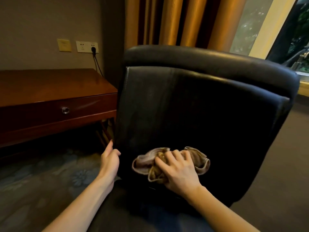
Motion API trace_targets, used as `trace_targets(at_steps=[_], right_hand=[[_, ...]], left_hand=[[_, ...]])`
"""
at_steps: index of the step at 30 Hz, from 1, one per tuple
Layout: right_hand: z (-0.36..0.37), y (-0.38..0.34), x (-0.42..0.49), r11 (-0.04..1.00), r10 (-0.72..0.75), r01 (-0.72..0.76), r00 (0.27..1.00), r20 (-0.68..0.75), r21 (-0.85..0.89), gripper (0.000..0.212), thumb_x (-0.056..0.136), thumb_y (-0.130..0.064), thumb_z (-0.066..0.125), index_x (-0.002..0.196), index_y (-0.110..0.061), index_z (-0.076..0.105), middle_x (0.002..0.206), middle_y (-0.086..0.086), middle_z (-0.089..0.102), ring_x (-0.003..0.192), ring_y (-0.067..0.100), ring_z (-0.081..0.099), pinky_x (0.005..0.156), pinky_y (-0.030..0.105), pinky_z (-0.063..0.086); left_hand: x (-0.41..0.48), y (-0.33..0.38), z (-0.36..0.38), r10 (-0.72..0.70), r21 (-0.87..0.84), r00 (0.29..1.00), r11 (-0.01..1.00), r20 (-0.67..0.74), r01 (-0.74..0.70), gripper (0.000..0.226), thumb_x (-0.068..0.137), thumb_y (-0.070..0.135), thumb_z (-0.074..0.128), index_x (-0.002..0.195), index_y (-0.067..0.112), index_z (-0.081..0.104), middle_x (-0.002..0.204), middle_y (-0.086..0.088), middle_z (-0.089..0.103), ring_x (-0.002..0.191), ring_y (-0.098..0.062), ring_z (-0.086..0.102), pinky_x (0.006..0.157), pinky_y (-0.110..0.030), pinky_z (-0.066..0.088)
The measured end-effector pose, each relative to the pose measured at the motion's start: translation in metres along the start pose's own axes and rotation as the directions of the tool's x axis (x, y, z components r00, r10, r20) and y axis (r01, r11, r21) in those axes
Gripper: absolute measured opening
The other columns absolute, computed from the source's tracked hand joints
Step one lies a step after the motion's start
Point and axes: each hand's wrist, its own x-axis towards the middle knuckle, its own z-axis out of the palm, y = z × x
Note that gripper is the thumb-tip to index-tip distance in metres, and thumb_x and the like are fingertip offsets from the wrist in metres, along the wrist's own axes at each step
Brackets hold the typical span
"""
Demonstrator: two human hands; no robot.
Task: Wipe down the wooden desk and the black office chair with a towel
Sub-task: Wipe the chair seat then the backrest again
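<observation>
The black office chair [200, 101] fills the middle of the view, its leather backrest facing me. A crumpled brown towel [145, 162] lies against the lower part of the backrest. My right hand [178, 171] presses on the towel, fingers curled over its bunched middle. My left hand [110, 159] grips the backrest's left edge, thumb on the front, fingers hidden behind. The wooden desk [50, 86] stands to the left against the wall, with one drawer and a round metal pull.
A wall socket [87, 46] with a black plug and cable hangs above the desk's back corner. Gold and brown curtains [184, 20] hang behind the chair, a window [297, 39] at right. Patterned carpet [50, 178] covers the floor at lower left.
</observation>
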Motion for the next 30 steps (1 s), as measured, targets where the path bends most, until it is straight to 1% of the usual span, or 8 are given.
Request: trace_targets(at_steps=[3, 5, 9, 15, 18, 23, 27, 30], right_hand=[[-0.021, 0.009, 0.006, 0.989, -0.142, 0.142, 0.99, 0.022, -0.031, 0.073, 0.058, -0.051, 0.079, 0.125, -0.028, 0.061, 0.122, 0.01, 0.062, 0.1, 0.033, 0.055, 0.081, 0.046, 0.046], [-0.052, 0.019, 0.029, 0.985, -0.169, 0.165, 0.975, -0.147, -0.04, 0.063, 0.064, -0.043, 0.072, 0.124, -0.027, 0.062, 0.119, 0.012, 0.062, 0.098, 0.033, 0.052, 0.08, 0.045, 0.041], [-0.133, 0.065, 0.105, 0.99, 0.093, -0.132, 0.876, -0.473, -0.051, 0.061, 0.074, -0.029, 0.065, 0.134, -0.025, 0.06, 0.123, 0.018, 0.059, 0.108, 0.04, 0.053, 0.088, 0.049, 0.036], [-0.12, 0.083, 0.153, 0.898, 0.415, -0.438, 0.814, -0.406, 0.041, 0.06, 0.082, -0.05, 0.062, 0.137, -0.027, 0.05, 0.13, 0.02, 0.052, 0.116, 0.042, 0.049, 0.094, 0.055, 0.037], [-0.034, 0.008, 0.108, 0.965, 0.263, -0.245, 0.903, -0.34, 0.095, 0.062, 0.074, -0.042, 0.072, 0.13, -0.021, 0.061, 0.124, 0.024, 0.059, 0.101, 0.039, 0.056, 0.083, 0.047, 0.038], [0.038, -0.059, 0.037, 0.993, -0.116, 0.117, 0.993, -0.025, 0.029, 0.079, 0.055, -0.046, 0.089, 0.126, -0.023, 0.065, 0.116, 0.013, 0.059, 0.103, 0.033, 0.051, 0.087, 0.045, 0.035], [-0.008, -0.03, 0.052, 0.959, -0.276, 0.282, 0.946, -0.169, 0.013, 0.06, 0.068, -0.04, 0.073, 0.126, -0.026, 0.064, 0.116, 0.011, 0.058, 0.1, 0.032, 0.053, 0.083, 0.043, 0.033], [-0.074, 0.008, 0.106, 0.987, -0.141, 0.161, 0.882, -0.449, 0.008, 0.06, 0.075, -0.03, 0.065, 0.134, -0.023, 0.059, 0.119, 0.019, 0.056, 0.102, 0.036, 0.048, 0.084, 0.047, 0.035]], left_hand=[[-0.004, 0.003, -0.007, -0.049, -0.04, 0.999, 0.998, 0.002, 0.049, 0.059, 0.101, -0.001, 0.038, 0.158, 0.014, 0.036, 0.156, -0.008, 0.045, 0.142, -0.022, 0.043, 0.1, -0.025, 0.034], [-0.003, 0.009, -0.013, -0.046, -0.052, 0.999, 0.998, 0.011, 0.047, 0.054, 0.104, 0.005, 0.038, 0.157, 0.015, 0.038, 0.155, -0.009, 0.047, 0.14, -0.023, 0.046, 0.102, -0.027, 0.034], [-0.005, 0.019, -0.024, -0.01, -0.007, 0.997, 1.0, 0.076, 0.01, 0.048, 0.107, 0.014, 0.035, 0.153, 0.023, 0.045, 0.132, 0.0, 0.064, 0.112, -0.011, 0.059, 0.083, -0.026, 0.045], [0.002, 0.016, -0.03, 0.038, -0.007, 0.988, 0.999, 0.15, -0.037, 0.049, 0.107, 0.012, 0.03, 0.152, 0.021, 0.047, 0.147, 0.003, 0.054, 0.119, 0.0, 0.05, 0.091, -0.018, 0.04], [0.016, 0.009, -0.034, -0.007, -0.047, 0.994, 0.999, 0.107, 0.012, 0.043, 0.107, 0.015, 0.028, 0.131, 0.021, 0.063, 0.124, 0.005, 0.068, 0.098, 0.005, 0.065, 0.075, -0.01, 0.047], [0.021, 0.001, -0.045, -0.022, -0.028, 0.989, 0.999, 0.144, 0.026, 0.053, 0.108, 0.028, 0.02, 0.142, 0.014, 0.057, 0.149, -0.002, 0.054, 0.138, -0.015, 0.048, 0.121, -0.039, 0.025], [0.012, 0.003, -0.039, 0.017, -0.078, 0.99, 0.997, 0.138, -0.006, 0.051, 0.109, 0.029, 0.021, 0.138, 0.015, 0.06, 0.147, -0.003, 0.058, 0.131, -0.012, 0.053, 0.116, -0.031, 0.034], [0.011, 0.003, -0.038, -0.03, -0.169, 0.993, 0.984, 0.112, 0.048, 0.049, 0.112, 0.031, 0.024, 0.117, 0.013, 0.07, 0.103, 0.002, 0.078, 0.089, -0.001, 0.071, 0.074, -0.013, 0.051]])
